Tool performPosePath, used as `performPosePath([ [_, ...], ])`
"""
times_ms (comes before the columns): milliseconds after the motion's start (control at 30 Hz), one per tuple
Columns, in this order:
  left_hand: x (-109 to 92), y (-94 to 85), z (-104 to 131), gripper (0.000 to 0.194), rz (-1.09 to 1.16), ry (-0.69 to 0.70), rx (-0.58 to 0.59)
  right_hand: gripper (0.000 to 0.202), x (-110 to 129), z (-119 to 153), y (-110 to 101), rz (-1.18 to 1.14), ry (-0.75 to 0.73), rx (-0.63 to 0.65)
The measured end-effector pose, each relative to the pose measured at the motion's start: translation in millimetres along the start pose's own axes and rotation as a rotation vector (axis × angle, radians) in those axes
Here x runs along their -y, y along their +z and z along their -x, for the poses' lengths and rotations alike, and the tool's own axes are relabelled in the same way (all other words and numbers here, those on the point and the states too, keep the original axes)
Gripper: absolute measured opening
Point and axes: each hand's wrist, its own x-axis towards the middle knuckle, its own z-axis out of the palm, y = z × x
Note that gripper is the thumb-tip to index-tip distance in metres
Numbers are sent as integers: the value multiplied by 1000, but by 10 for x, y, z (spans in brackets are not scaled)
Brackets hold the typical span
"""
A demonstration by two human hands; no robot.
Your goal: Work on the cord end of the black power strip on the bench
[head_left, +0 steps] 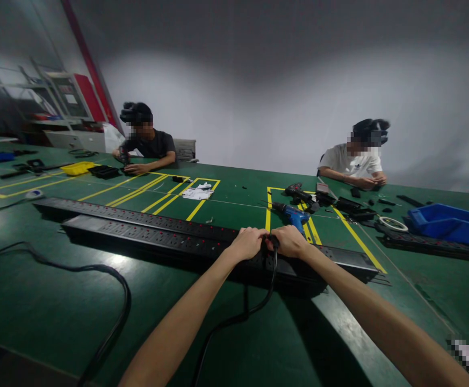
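Head: cable end [274, 243] between hands [249, 243] [293, 241]

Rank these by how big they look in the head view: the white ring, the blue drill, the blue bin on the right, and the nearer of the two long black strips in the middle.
1. Nearer black strip
2. Blue bin, cut off by the frame
3. Blue drill, partly hidden
4. White ring

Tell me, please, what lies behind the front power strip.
Behind it are a rear strip and a blue drill. The left hand and right hand cover part of the rear strip; the front strip hides much of its near side.
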Motion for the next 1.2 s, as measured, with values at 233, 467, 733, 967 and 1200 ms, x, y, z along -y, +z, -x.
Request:
performPosePath([
  [233, -11, 0, -6, 41, -15, -4, 15, 42, 18, 27, -36, 55, -12, 6],
  [467, 1, -10, -5, 42, 23, 0, 5, 41, 38, 52, 5, 42, 32, -39],
  [733, 110, -74, -347, 34, 250, -115, 171, 45, 33, 64, 16, -22, 67, -62],
  [967, 312, -174, -768, 25, 342, -61, 502, 44, 36, 73, -39, -46, 61, -45],
  [1200, 349, -105, -882, 31, 588, -75, 568, 43, 14, 75, -53, -59, 50, -36],
])
